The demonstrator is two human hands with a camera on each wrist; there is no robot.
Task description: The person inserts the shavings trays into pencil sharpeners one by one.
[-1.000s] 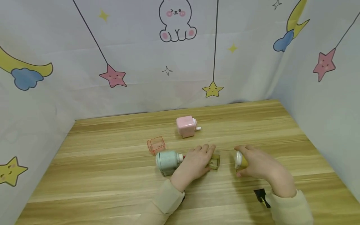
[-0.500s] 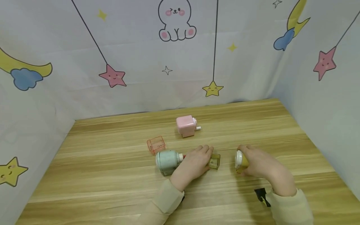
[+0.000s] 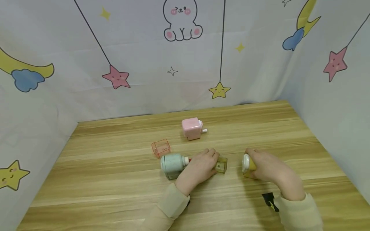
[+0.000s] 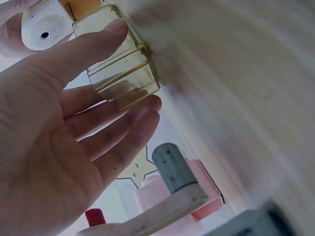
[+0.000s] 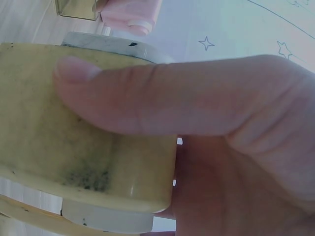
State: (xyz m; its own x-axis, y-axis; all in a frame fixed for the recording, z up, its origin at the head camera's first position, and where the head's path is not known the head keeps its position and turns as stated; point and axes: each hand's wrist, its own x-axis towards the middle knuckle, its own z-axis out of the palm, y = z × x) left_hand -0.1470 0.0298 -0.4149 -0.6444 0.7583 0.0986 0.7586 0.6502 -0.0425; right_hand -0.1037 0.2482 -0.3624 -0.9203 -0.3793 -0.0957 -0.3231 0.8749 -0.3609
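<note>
My left hand (image 3: 213, 161) lies on the wooden table (image 3: 115, 179), its thumb and fingers (image 4: 133, 115) pinching a clear yellowish drawer box (image 3: 222, 164) (image 4: 125, 81) from both sides. Just left of that hand lies a pale blue-green pencil sharpener (image 3: 172, 165) with its crank (image 4: 172, 169) towards the wrist. My right hand (image 3: 255, 162) grips a yellow sharpener (image 3: 248, 165) lying on its side, white face to the left. The thumb (image 5: 147, 98) is laid across the yellow body (image 5: 59, 147). A hand's width of table separates the drawer from the yellow sharpener.
A pink sharpener (image 3: 192, 128) stands farther back at the middle. A clear orange drawer box (image 3: 160, 148) sits behind the blue-green one. Printed cloth walls (image 3: 185, 70) close the table at the back and both sides. A small black item (image 3: 268, 199) shows by my right sleeve.
Hardly anything: both hands stay where they were, the left fingers drawing back a little on the drawer box.
</note>
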